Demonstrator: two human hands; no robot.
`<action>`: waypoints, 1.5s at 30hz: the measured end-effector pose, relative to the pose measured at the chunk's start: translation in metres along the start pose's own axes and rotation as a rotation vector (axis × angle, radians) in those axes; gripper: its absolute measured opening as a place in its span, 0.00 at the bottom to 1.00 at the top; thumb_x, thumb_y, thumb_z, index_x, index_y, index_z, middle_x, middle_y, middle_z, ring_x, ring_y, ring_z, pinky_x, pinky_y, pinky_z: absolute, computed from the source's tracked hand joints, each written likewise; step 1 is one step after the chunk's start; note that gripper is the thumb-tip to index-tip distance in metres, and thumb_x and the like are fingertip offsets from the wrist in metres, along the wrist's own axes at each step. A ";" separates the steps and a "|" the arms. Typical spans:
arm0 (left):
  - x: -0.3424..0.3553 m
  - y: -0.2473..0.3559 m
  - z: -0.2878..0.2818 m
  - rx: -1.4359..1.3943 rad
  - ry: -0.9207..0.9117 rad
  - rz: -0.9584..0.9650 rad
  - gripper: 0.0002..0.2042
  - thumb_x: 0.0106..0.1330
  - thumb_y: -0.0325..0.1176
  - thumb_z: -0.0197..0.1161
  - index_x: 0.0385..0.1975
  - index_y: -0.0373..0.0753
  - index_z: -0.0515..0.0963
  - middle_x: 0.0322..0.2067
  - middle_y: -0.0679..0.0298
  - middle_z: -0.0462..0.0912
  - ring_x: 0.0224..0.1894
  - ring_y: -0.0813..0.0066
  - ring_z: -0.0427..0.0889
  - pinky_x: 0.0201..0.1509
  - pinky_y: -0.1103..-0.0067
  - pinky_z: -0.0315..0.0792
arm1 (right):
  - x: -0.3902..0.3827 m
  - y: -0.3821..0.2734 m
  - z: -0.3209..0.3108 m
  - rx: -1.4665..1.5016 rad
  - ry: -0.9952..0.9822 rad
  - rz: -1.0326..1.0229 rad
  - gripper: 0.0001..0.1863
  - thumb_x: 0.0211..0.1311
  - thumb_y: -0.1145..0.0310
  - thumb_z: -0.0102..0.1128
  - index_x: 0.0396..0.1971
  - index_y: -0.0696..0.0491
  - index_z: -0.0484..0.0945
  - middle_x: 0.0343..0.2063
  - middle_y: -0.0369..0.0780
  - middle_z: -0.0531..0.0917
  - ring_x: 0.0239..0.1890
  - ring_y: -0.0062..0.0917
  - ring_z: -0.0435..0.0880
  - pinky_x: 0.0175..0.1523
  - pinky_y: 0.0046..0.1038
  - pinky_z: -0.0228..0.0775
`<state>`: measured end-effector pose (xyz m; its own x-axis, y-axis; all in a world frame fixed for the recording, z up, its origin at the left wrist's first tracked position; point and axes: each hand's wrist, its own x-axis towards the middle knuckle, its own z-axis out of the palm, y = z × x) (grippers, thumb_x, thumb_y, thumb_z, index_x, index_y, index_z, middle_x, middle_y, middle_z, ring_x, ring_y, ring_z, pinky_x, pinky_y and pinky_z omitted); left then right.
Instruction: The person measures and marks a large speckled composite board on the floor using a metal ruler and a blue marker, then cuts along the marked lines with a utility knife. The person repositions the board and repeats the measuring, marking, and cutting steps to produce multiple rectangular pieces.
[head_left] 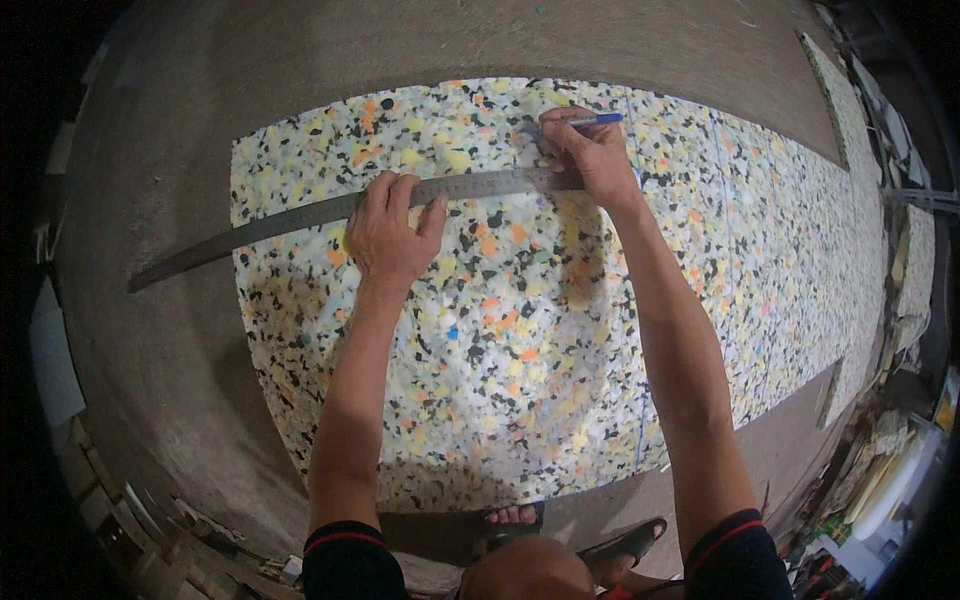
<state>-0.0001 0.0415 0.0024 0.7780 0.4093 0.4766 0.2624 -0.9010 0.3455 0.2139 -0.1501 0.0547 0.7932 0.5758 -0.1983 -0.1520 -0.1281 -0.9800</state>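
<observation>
A long metal ruler (470,186) lies across a speckled foam sheet (500,420) of white, yellow, black and orange chips. Its left end sticks out past the sheet's left edge. My left hand (388,232) grips the ruler down against the foam, fingers bent over it and thumb apart on the near side. Pinched in my right hand (592,162) is a pen with a blue cap end (608,118), just beyond the ruler's right part. The pen's tip is hard to make out. Part of the ruler's right end is hidden by my right hand and wrist.
Blue lines cross the sheet on the right. A narrow foam strip (828,95) lies at the far right. Brown floor (160,370) surrounds the sheet, with my sandalled foot (630,548) at its near edge. Foam scraps and stacked pieces (890,480) crowd the right side.
</observation>
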 end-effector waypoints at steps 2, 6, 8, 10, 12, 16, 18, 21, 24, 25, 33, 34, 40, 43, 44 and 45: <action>-0.001 0.001 0.002 0.000 -0.023 -0.012 0.20 0.64 0.49 0.70 0.47 0.42 0.81 0.47 0.61 0.79 0.43 0.59 0.83 0.42 0.64 0.79 | -0.009 -0.003 0.003 0.058 0.082 -0.038 0.14 0.72 0.67 0.63 0.53 0.56 0.83 0.30 0.35 0.86 0.30 0.18 0.80 0.37 0.26 0.77; -0.003 -0.007 -0.007 0.054 -0.118 -0.076 0.21 0.65 0.50 0.69 0.49 0.41 0.80 0.47 0.60 0.78 0.43 0.57 0.83 0.44 0.62 0.79 | -0.059 -0.016 0.018 -0.529 0.144 -0.092 0.21 0.72 0.69 0.60 0.63 0.54 0.76 0.46 0.47 0.87 0.46 0.35 0.86 0.53 0.38 0.79; 0.006 0.005 -0.012 -0.016 -0.242 -0.164 0.22 0.65 0.51 0.70 0.49 0.41 0.79 0.46 0.59 0.78 0.43 0.56 0.83 0.45 0.62 0.78 | -0.092 -0.004 0.010 -0.952 0.151 -0.451 0.22 0.68 0.73 0.61 0.62 0.53 0.76 0.47 0.50 0.85 0.51 0.42 0.84 0.56 0.42 0.77; 0.001 0.013 -0.037 -0.013 -0.273 -0.100 0.20 0.65 0.49 0.70 0.46 0.39 0.80 0.43 0.60 0.78 0.42 0.58 0.83 0.44 0.62 0.78 | -0.129 -0.009 0.017 -1.109 0.188 -0.683 0.23 0.64 0.74 0.62 0.61 0.53 0.77 0.45 0.50 0.85 0.50 0.44 0.83 0.57 0.43 0.76; -0.013 0.021 -0.064 -0.034 -0.370 -0.048 0.19 0.65 0.48 0.71 0.41 0.38 0.81 0.42 0.60 0.78 0.40 0.59 0.83 0.43 0.62 0.77 | -0.174 -0.013 0.020 -1.198 0.151 -0.748 0.24 0.63 0.73 0.64 0.60 0.52 0.77 0.41 0.48 0.84 0.49 0.44 0.82 0.55 0.43 0.76; -0.060 0.047 -0.115 -0.162 -0.606 0.082 0.19 0.61 0.50 0.73 0.29 0.38 0.81 0.36 0.59 0.78 0.37 0.57 0.81 0.39 0.63 0.74 | -0.291 -0.005 0.017 -1.103 -0.002 -0.480 0.28 0.61 0.67 0.66 0.63 0.51 0.74 0.37 0.44 0.80 0.43 0.41 0.82 0.49 0.41 0.76; -0.075 0.073 -0.147 -0.183 -0.766 0.153 0.20 0.61 0.53 0.71 0.28 0.39 0.80 0.32 0.59 0.77 0.37 0.55 0.81 0.39 0.62 0.75 | -0.358 -0.011 0.031 -0.972 -0.024 -0.346 0.26 0.62 0.65 0.68 0.61 0.52 0.75 0.34 0.45 0.80 0.36 0.41 0.83 0.41 0.43 0.76; -0.111 0.111 -0.159 -0.304 -0.827 0.292 0.21 0.58 0.53 0.73 0.25 0.40 0.79 0.30 0.60 0.77 0.36 0.57 0.82 0.39 0.62 0.75 | -0.451 0.015 0.034 -0.852 0.042 -0.102 0.24 0.64 0.66 0.68 0.59 0.53 0.75 0.31 0.48 0.80 0.32 0.45 0.82 0.39 0.44 0.76; -0.140 0.155 -0.164 -0.362 -0.828 0.381 0.19 0.50 0.49 0.78 0.25 0.40 0.80 0.26 0.60 0.75 0.37 0.58 0.81 0.39 0.63 0.74 | -0.521 0.041 0.037 -0.655 0.108 -0.024 0.25 0.64 0.68 0.68 0.59 0.54 0.74 0.34 0.51 0.81 0.36 0.50 0.82 0.42 0.44 0.75; -0.147 0.166 -0.160 -0.402 -0.847 0.415 0.18 0.49 0.47 0.78 0.24 0.40 0.79 0.26 0.60 0.75 0.37 0.57 0.81 0.39 0.63 0.74 | -0.537 0.045 0.040 -0.581 0.117 -0.023 0.25 0.64 0.69 0.67 0.60 0.55 0.73 0.36 0.52 0.81 0.37 0.52 0.82 0.43 0.44 0.75; -0.190 0.184 -0.118 -0.588 -0.897 0.583 0.15 0.49 0.41 0.78 0.26 0.39 0.80 0.32 0.59 0.78 0.38 0.55 0.82 0.43 0.62 0.74 | -0.593 0.087 0.072 -0.484 0.198 0.269 0.25 0.67 0.70 0.64 0.61 0.60 0.70 0.44 0.58 0.79 0.44 0.58 0.80 0.48 0.46 0.74; -0.192 0.180 -0.121 -0.576 -0.911 0.585 0.15 0.50 0.41 0.78 0.28 0.39 0.81 0.34 0.59 0.80 0.40 0.55 0.83 0.45 0.62 0.76 | -0.595 0.089 0.076 -0.441 0.191 0.292 0.25 0.68 0.69 0.64 0.62 0.60 0.69 0.44 0.59 0.79 0.45 0.58 0.80 0.48 0.47 0.74; -0.144 0.111 -0.099 -0.224 -0.494 -0.098 0.31 0.63 0.44 0.71 0.65 0.38 0.74 0.68 0.52 0.73 0.66 0.55 0.77 0.68 0.66 0.72 | -0.608 0.102 0.088 -0.485 0.273 0.165 0.22 0.69 0.69 0.60 0.59 0.62 0.70 0.42 0.60 0.78 0.45 0.60 0.79 0.48 0.50 0.72; -0.081 0.087 -0.093 -0.047 -0.663 -0.132 0.45 0.60 0.54 0.72 0.75 0.40 0.61 0.77 0.57 0.58 0.74 0.53 0.66 0.74 0.60 0.64 | -0.623 0.113 0.084 -0.591 0.219 0.279 0.24 0.68 0.65 0.63 0.58 0.62 0.70 0.42 0.59 0.79 0.44 0.60 0.80 0.47 0.50 0.73; -0.070 0.076 -0.089 -0.025 -0.705 -0.107 0.47 0.59 0.55 0.72 0.76 0.41 0.59 0.78 0.59 0.56 0.74 0.54 0.65 0.75 0.60 0.64 | -0.626 0.113 0.083 -0.700 0.122 0.294 0.25 0.67 0.64 0.64 0.59 0.62 0.70 0.41 0.59 0.80 0.44 0.59 0.80 0.47 0.50 0.74; -0.052 0.071 -0.084 -0.007 -0.735 -0.071 0.49 0.58 0.56 0.73 0.77 0.42 0.57 0.78 0.61 0.55 0.75 0.56 0.64 0.75 0.60 0.64 | -0.623 0.110 0.079 -0.811 0.039 0.298 0.27 0.67 0.63 0.65 0.59 0.62 0.70 0.40 0.58 0.81 0.43 0.58 0.81 0.46 0.50 0.75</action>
<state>-0.0697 -0.0317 0.0700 0.9416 0.2625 -0.2112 0.3247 -0.8740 0.3614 -0.3436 -0.4587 0.0694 0.8088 0.4004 -0.4307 0.0993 -0.8148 -0.5711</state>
